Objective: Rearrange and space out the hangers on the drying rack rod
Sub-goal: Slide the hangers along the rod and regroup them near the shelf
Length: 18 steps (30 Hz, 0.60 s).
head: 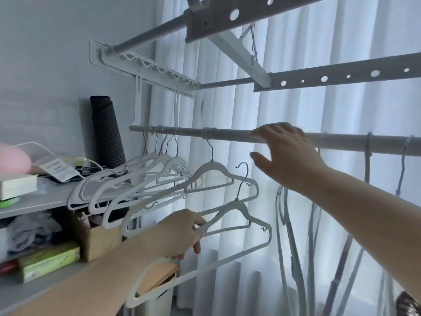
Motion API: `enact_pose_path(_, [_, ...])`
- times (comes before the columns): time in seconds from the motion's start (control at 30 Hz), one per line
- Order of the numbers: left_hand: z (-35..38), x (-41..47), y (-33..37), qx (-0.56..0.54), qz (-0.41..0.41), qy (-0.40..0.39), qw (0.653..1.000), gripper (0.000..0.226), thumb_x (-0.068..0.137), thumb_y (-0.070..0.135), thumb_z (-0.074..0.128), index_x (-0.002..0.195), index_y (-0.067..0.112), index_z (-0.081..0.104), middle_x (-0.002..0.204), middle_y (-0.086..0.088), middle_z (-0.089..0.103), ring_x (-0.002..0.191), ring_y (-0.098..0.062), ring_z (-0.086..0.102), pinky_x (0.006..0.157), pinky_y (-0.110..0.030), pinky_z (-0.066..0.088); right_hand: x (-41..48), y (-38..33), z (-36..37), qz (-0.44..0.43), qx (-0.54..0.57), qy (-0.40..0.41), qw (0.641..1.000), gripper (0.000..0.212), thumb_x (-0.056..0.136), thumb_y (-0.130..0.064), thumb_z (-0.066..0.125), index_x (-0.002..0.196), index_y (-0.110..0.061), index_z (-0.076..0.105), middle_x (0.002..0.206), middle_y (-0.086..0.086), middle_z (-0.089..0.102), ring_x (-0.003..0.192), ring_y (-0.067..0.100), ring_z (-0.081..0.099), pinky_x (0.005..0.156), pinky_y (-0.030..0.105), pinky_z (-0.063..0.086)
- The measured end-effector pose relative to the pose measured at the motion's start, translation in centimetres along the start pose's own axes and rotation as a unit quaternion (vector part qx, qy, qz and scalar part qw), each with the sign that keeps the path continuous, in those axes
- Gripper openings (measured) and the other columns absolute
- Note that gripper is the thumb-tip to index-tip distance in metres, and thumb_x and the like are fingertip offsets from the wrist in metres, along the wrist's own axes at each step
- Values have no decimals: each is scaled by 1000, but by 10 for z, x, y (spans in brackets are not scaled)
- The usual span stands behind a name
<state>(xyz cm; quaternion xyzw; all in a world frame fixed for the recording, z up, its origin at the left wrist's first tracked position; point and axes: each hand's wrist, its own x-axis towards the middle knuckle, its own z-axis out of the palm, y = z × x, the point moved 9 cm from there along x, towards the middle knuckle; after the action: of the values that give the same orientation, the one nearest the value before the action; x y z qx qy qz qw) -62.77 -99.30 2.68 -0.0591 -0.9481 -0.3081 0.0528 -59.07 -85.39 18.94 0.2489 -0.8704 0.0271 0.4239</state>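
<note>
Sheer white curtains (296, 99) hang in long folds across the right and centre, with pale daylight glowing through them; a plain grey-white wall (45, 53) fills the left side; against it stands a grey shelf unit (41, 201) cluttered with papers, a white cable and small boxes; a dark rolled mat (107, 131) stands upright on the shelf near the curtain's edge; on the level below sit crumpled cloth, a green box (49, 261) and a cardboard box (100, 238); the light is soft, cool and bluish.
</note>
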Motion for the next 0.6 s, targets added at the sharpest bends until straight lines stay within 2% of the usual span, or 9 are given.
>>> enact_pose_path(0.07, [-1, -22, -13, -9, 1, -8, 1000, 22, 95, 19, 42, 111, 23, 56, 61, 9, 61, 34, -6, 42, 37, -16, 36, -6, -23, 23, -39, 5, -86, 995, 53, 92, -33, 46, 142, -23, 30, 148, -3, 35, 138, 19, 24, 111, 31, 17])
enact_pose_path(0.13, [0, -44, -25, -25, -2, -11, 1000, 22, 95, 18, 43, 112, 25, 56, 61, 10, 62, 31, -4, 41, 38, -17, 36, -14, -34, 43, -40, -4, -168, 985, 54, 93, -32, 45, 143, -24, 27, 150, -2, 31, 138, 21, 25, 111, 33, 22])
enact_pose_path(0.2, [-1, -65, -35, -30, -3, -7, 1000, 20, 94, 17, 44, 106, 28, 57, 61, 10, 63, 32, -4, 41, 40, -17, 37, -20, -39, 53, -20, 18, -218, 976, 42, 94, -29, 44, 136, -21, 43, 143, 0, 42, 131, 22, 37, 103, 33, 33])
enact_pose_path(0.23, [-2, -75, -38, -24, 2, -5, 1000, 20, 94, 18, 45, 105, 27, 59, 60, 10, 63, 31, -3, 41, 41, -16, 38, -24, -42, 57, -3, 56, -248, 967, 35, 94, -27, 44, 125, -15, 54, 135, 4, 52, 121, 22, 48, 95, 32, 41])
enact_pose_path(0.3, [-5, -93, -41, -11, 14, -9, 1000, 22, 93, 19, 47, 112, 22, 59, 57, 10, 62, 31, -2, 42, 42, -13, 37, -33, -52, 63, 24, 170, -318, 932, 22, 93, -22, 48, 97, -8, 66, 106, 6, 68, 90, 20, 63, 65, 25, 50])
enact_pose_path(0.33, [-7, -100, -43, -8, 15, -14, 1000, 24, 93, 20, 47, 115, 22, 58, 56, 10, 61, 31, -2, 42, 42, -13, 37, -37, -57, 63, 31, 210, -346, 914, 18, 92, -21, 51, 84, -11, 65, 91, 2, 70, 77, 16, 64, 52, 18, 49])
enact_pose_path(0.4, [-10, -114, -47, -13, 16, -17, 1000, 26, 93, 20, 48, 118, 24, 56, 54, 11, 60, 32, -2, 42, 43, -14, 38, -41, -64, 53, 34, 265, -359, 894, 20, 89, -19, 56, 71, -16, 64, 74, -3, 68, 61, 9, 61, 40, 11, 43])
enact_pose_path(0.5, [-16, -132, -55, -32, 12, -25, 999, 22, 93, 18, 47, 108, 31, 56, 51, 15, 62, 33, -4, 44, 46, -12, 40, -47, -74, 38, 42, 336, -355, 871, 22, 87, -17, 60, 66, -13, 65, 58, -4, 66, 47, 4, 58, 42, 11, 45])
enact_pose_path(0.6, [-25, -154, -65, -30, 4, -38, 999, 22, 93, 19, 47, 91, 38, 58, 53, 15, 63, 35, -3, 46, 52, -13, 43, -58, -93, 32, 55, 402, -370, 836, 25, 88, -18, 57, 65, -10, 63, 48, -3, 62, 43, 6, 58, 48, 15, 52])
